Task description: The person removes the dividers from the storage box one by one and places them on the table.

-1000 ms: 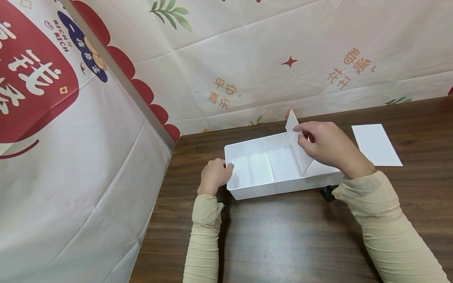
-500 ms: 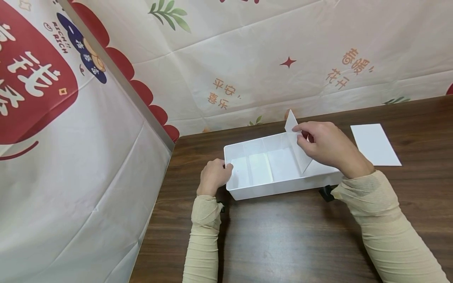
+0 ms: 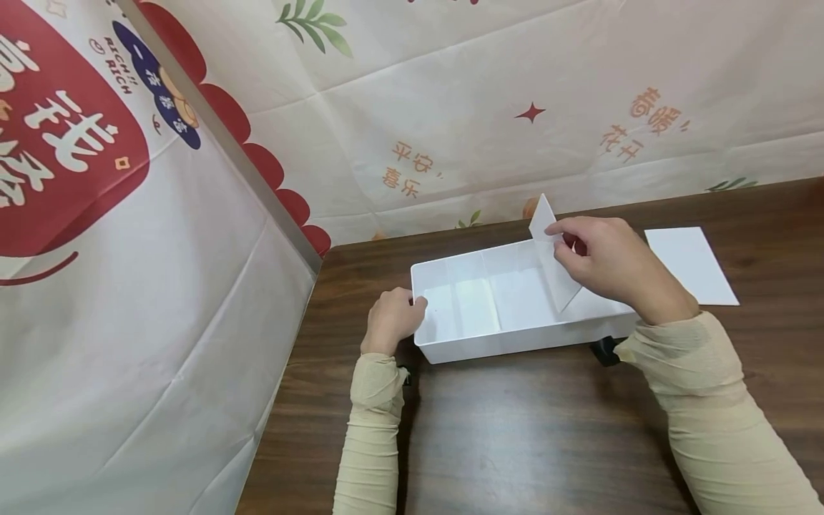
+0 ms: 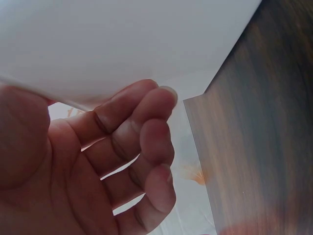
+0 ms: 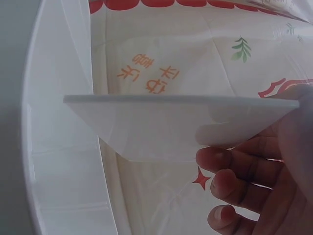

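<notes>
A long white plastic box (image 3: 492, 346) with low ridges along its inner walls and floor lies on the table. My left hand (image 3: 393, 313) grips its left end wall, thumb over the rim; in the left wrist view the fingers (image 4: 156, 142) curl against the wall's outside. My right hand (image 3: 605, 256) pinches a thin white divider panel (image 3: 553, 265) between thumb and fingers. The panel stands tilted crosswise over the right part of the box, its upper corner well above the rim. In the right wrist view the panel (image 5: 146, 128) appears nearly edge-on beside the box wall (image 5: 66, 171).
A second flat white panel (image 3: 692, 265) lies on the brown wooden table (image 3: 502, 436), right of the box and partly behind my right hand. Printed cloth (image 3: 450, 93) hangs behind the table, and another printed sheet (image 3: 180, 307) rises along the left side.
The right hand has moved slightly right and up, carrying the divider panel with it, so the panel stands higher above the box. The left hand keeps its grip on the box's end.
</notes>
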`<state>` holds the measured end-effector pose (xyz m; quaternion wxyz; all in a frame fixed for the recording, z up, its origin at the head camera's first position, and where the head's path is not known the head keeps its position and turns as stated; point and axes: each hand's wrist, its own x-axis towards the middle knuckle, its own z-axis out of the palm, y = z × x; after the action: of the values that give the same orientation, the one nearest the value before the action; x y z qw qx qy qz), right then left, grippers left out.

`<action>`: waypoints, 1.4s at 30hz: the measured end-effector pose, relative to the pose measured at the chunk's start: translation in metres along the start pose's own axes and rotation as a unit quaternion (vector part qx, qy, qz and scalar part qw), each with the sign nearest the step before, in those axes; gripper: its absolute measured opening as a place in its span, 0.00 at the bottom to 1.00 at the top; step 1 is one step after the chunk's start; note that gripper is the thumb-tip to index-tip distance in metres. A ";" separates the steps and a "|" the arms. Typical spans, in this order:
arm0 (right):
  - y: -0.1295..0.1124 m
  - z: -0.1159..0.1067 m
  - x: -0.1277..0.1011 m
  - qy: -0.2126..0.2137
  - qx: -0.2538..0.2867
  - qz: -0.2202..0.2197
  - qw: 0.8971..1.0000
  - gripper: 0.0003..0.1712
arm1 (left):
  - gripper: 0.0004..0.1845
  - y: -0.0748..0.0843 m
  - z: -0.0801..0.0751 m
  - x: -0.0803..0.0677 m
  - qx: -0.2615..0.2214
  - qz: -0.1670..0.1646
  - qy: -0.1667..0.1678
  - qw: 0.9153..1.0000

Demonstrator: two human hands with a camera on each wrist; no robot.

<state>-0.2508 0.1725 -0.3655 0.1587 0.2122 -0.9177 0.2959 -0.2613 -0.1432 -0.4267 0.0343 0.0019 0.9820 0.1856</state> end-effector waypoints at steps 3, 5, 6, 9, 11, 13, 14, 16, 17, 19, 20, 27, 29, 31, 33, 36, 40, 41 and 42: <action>0.003 -0.002 -0.002 0.001 -0.004 0.009 1.000 0.15 | 0.23 0.001 0.002 0.001 -0.001 0.003 -0.002 1.000; 0.006 -0.004 -0.004 0.000 -0.006 0.015 1.000 0.15 | 0.23 0.001 0.002 0.001 -0.001 0.002 -0.001 1.000; 0.007 -0.004 -0.004 -0.001 -0.006 0.016 1.000 0.15 | 0.23 0.001 0.002 0.001 -0.001 0.001 -0.001 1.000; 0.013 -0.007 -0.007 0.004 -0.009 0.019 1.000 0.15 | 0.24 0.001 0.002 0.001 0.000 0.001 -0.001 1.000; 0.017 -0.009 -0.009 0.007 -0.013 0.021 1.000 0.15 | 0.24 0.001 0.001 0.001 0.000 0.002 -0.001 1.000; 0.023 -0.012 -0.011 0.006 -0.015 0.027 1.000 0.15 | 0.24 0.000 0.001 0.001 0.002 0.002 -0.001 1.000; 0.025 -0.013 -0.013 0.006 -0.017 0.029 0.999 0.15 | 0.24 0.000 0.001 0.001 0.002 0.001 -0.001 1.000; 0.032 -0.018 -0.016 0.007 -0.025 0.031 0.999 0.15 | 0.24 0.001 0.001 0.001 0.003 0.000 -0.003 1.000; 0.036 -0.020 -0.017 0.009 -0.029 0.031 0.999 0.15 | 0.24 0.001 0.001 0.001 0.004 0.000 -0.003 1.000; 0.043 -0.024 -0.021 0.013 -0.042 0.031 0.999 0.14 | 0.23 0.001 0.001 0.001 0.004 0.000 -0.004 1.000; 0.046 -0.026 -0.023 0.013 -0.046 0.032 0.998 0.14 | 0.23 0.001 0.001 0.000 0.003 0.001 -0.003 1.000; 0.063 -0.039 -0.034 0.004 -0.064 0.053 0.996 0.15 | 0.23 0.001 0.001 0.000 0.001 -0.002 -0.006 1.000; 0.068 -0.043 -0.037 0.014 -0.071 0.051 0.996 0.15 | 0.23 0.001 0.001 0.000 0.002 -0.003 -0.006 1.000; 0.072 -0.046 -0.040 0.027 -0.076 0.049 0.996 0.15 | 0.22 0.000 0.001 0.000 0.003 -0.004 -0.005 1.000; 0.076 -0.049 -0.042 0.037 -0.079 0.049 0.995 0.14 | 0.22 0.000 0.001 0.000 0.004 -0.004 -0.004 1.000; 0.081 -0.055 -0.046 0.051 -0.082 0.049 0.994 0.15 | 0.22 0.000 0.002 0.000 0.002 -0.003 -0.004 1.000; 0.085 -0.062 -0.052 0.060 -0.062 0.067 0.994 0.15 | 0.22 0.000 0.002 0.000 0.001 -0.006 -0.007 1.000; 0.086 -0.064 -0.053 0.063 -0.055 0.072 0.994 0.15 | 0.22 0.000 0.002 0.000 0.001 -0.007 -0.007 1.000; 0.087 -0.066 -0.054 0.067 -0.046 0.076 0.994 0.14 | 0.22 0.000 0.003 0.000 0.001 -0.008 -0.008 1.000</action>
<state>-0.2353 0.2934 -0.3784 0.2066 0.1142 -0.9312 0.2777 -0.2614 -0.1425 -0.4292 0.0436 -0.0050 0.9818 0.1845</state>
